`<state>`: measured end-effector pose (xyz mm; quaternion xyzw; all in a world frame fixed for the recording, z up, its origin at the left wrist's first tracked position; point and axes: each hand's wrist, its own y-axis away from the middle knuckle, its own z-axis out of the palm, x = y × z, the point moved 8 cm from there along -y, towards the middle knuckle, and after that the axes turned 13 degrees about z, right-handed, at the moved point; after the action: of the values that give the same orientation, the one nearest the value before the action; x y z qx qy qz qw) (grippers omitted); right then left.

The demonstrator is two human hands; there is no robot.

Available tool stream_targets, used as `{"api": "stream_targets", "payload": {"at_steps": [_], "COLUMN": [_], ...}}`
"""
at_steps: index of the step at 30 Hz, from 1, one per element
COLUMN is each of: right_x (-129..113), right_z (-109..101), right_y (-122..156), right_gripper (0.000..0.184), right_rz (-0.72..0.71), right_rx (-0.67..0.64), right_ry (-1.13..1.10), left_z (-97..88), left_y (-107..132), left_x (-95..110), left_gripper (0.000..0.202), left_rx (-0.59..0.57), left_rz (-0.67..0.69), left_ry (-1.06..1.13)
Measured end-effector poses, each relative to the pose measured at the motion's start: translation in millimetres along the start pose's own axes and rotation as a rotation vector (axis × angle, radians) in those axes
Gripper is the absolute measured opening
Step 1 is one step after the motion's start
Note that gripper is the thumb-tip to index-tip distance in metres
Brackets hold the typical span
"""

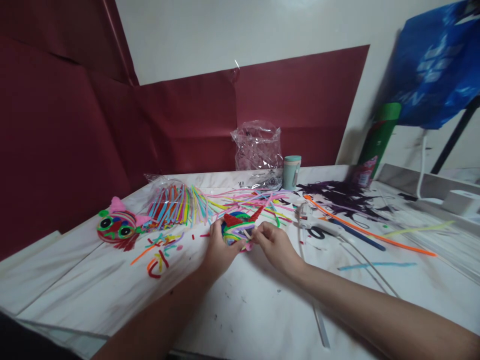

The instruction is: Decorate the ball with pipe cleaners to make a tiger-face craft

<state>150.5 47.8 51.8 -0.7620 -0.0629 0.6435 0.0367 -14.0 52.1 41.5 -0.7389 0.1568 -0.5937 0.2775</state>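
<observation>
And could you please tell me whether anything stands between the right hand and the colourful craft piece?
Nothing visible does: the right hand has its fingertips at the right edge of the colourful craft piece, while the left hand holds it from the opposite side.

Craft [233, 234] was banded green, yellow, lilac, blue; peaks [257, 214] were red. Mask [115, 234] was multicoloured, ears [143, 220] pink. Tabletop [225, 320] was white, marbled grey-brown. Backdrop [300, 110] was maroon, cup [291, 172] mint.

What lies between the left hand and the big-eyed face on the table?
In the head view, scattered short coloured pieces lie between the left hand and the big-eyed face.
</observation>
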Motion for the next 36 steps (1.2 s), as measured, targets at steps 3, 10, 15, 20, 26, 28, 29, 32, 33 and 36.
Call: {"api": "stream_targets", "payload": {"at_steps": [3, 10, 15, 20, 26, 28, 29, 32, 33, 36], "right_x": [-4, -9, -8, -5, -5, -5, -5, -2, -1, 1], "right_z": [1, 3, 1, 0, 1, 2, 3, 4, 4, 4], "right_y": [1, 0, -2, -5, -5, -3, -3, -3, -4, -5], "right_gripper": [0.032, 0.03, 0.032, 0.031, 0.028, 0.028, 0.028, 0.031, 0.032, 0.035], "right_rz": [-0.018, -0.002, 0.013, 0.024, 0.035, 0.04, 0.043, 0.046, 0.039, 0.017], "right_rx": [-0.011, -0.066, -0.084, -0.093, -0.046, -0.055, -0.066, -0.076, -0.073, -0.086], "right_ry": [0.056, 0.069, 0.085, 0.073, 0.076, 0.079, 0.072, 0.059, 0.063, 0.051], "left_z": [-0.7, -2.3, -1.7, -1.4, -3.1, -2.9, -2.4, -0.3, 0.2, 0.2], "left_y": [-1, -2, -2, -2, -3, -3, -3, -2, -2, -1], "left_x": [3, 0, -1, -2, 0, 0, 1, 1, 1, 2], "left_gripper": [0.055, 0.048, 0.051, 0.05, 0.048, 0.047, 0.046, 0.047, 0.05, 0.058], "left_rx": [-0.004, -0.019, -0.008, 0.011, 0.012, 0.008, 0.005, 0.006, 0.013, 0.04], "left_rz": [0.02, 0.042, 0.029, 0.042, 0.095, 0.095, 0.09, 0.057, 0.044, 0.046], "left_ry": [-0.006, -0.028, -0.014, -0.006, -0.025, -0.022, -0.023, -0.054, -0.073, -0.141]}}
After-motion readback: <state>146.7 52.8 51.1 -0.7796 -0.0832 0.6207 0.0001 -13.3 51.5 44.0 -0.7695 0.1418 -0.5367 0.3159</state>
